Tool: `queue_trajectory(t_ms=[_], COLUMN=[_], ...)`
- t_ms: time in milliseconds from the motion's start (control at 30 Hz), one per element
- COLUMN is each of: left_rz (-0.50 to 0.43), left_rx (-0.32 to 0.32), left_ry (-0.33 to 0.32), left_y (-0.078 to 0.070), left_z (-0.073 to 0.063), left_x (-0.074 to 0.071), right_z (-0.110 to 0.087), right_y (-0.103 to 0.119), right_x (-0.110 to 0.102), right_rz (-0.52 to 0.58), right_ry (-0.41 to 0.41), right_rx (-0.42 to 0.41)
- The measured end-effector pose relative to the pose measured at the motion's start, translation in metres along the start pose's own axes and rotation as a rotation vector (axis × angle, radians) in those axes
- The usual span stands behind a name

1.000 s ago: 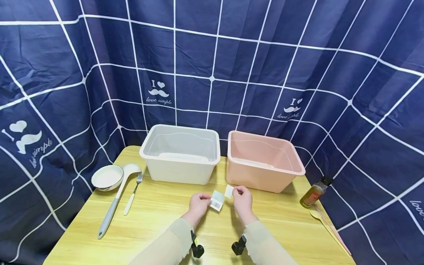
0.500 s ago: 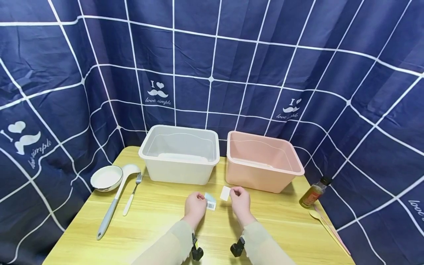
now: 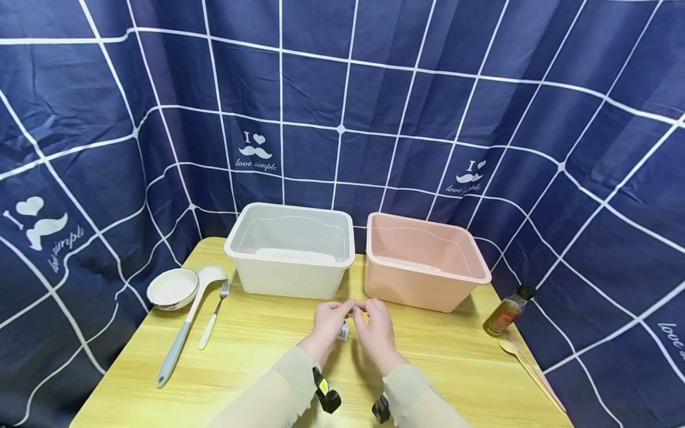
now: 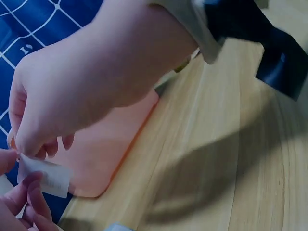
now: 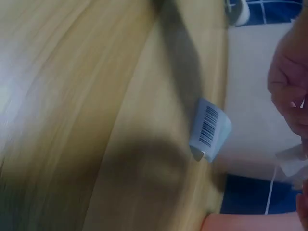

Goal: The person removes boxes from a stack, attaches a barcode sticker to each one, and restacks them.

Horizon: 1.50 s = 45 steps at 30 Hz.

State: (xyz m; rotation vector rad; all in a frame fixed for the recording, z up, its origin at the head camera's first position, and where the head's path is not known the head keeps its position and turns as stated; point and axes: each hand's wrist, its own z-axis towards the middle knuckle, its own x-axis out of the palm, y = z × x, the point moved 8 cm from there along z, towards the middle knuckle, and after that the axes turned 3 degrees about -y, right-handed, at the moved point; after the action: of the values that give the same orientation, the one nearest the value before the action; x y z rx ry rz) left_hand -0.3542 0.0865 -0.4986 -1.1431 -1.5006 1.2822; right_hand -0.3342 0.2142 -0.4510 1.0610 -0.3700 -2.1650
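Note:
My left hand [image 3: 329, 324] and right hand [image 3: 376, 333] meet in front of the two bins. Their fingertips pinch a small thin white square pad [image 4: 45, 178]; in the head view the fingers mostly hide it. In the left wrist view, the right hand [image 4: 62, 96] has the pad's upper corner and the left fingers [image 4: 33, 192] grip its near side. A small pale blue and white sachet with a barcode [image 5: 208, 127] is below the left hand, over the wood and apart from both hands. I cannot tell whether it lies flat.
Behind the hands stand a white bin [image 3: 291, 276] and a pink bin [image 3: 423, 285]. At the left are a bowl [image 3: 172, 288], a ladle [image 3: 182, 339] and a fork [image 3: 214, 318]. A bottle [image 3: 505, 315] and a yellow spoon [image 3: 530, 371] sit at the right edge.
Both hands have come together. The left hand has let go of the sachet and now pinches the white pad, which earlier only the right hand held.

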Motion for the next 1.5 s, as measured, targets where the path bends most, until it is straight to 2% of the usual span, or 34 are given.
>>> queue_trajectory(t_ms=[167,233,267,333,400,467,533,600,667,733,800,933,1067,1233,1367,1500], left_rz=[-0.011,0.001,0.011,0.054,0.122,0.198,0.268,0.311,0.320,0.313,0.294,0.269,0.267,0.291,0.322,0.313], left_rx=[-0.007,-0.002,-0.002,0.023,0.067,0.141,0.222,0.282,0.303,0.312,0.314,0.317,0.306,0.308,0.333,0.313], left_ry=[0.019,0.027,0.036,0.054,0.091,0.147,0.200,0.244,0.269,0.280,0.278,0.260,0.229,0.180,0.154,0.152], left_y=[-0.002,-0.002,-0.002,-0.003,-0.005,-0.009,-0.014,-0.017,-0.019,-0.019,-0.017,-0.010,-0.001,-0.002,-0.011,-0.016], left_z=[0.000,0.001,0.002,0.004,0.005,0.005,0.004,0.002,0.000,-0.001,-0.001,-0.001,-0.001,-0.001,0.003,0.009], left_x=[0.003,0.004,0.005,0.006,0.009,0.013,0.018,0.023,0.028,0.032,0.036,0.048,0.061,0.078,0.093,0.107], right_z=[-0.004,-0.005,-0.005,-0.003,0.000,0.001,-0.001,-0.003,-0.006,-0.007,-0.007,-0.008,-0.012,-0.017,-0.016,-0.012], right_y=[0.008,0.007,0.004,-0.008,-0.025,-0.046,-0.060,-0.068,-0.071,-0.070,-0.070,-0.070,-0.071,-0.076,-0.080,-0.086], right_x=[-0.002,-0.004,-0.006,-0.010,-0.016,-0.019,-0.022,-0.023,-0.027,-0.032,-0.037,-0.045,-0.050,-0.057,-0.067,-0.075], right_rz=[-0.101,-0.101,-0.083,-0.020,0.080,0.202,0.322,0.430,0.496,0.512,0.479,0.315,0.181,0.100,0.064,0.073], right_ry=[0.004,0.007,0.009,0.023,0.035,0.067,0.100,0.117,0.111,0.083,0.057,0.025,0.033,0.054,0.022,-0.013], right_rx=[-0.163,-0.179,-0.156,-0.036,0.137,0.330,0.482,0.564,0.603,0.580,0.519,0.370,0.267,0.231,0.221,0.210])
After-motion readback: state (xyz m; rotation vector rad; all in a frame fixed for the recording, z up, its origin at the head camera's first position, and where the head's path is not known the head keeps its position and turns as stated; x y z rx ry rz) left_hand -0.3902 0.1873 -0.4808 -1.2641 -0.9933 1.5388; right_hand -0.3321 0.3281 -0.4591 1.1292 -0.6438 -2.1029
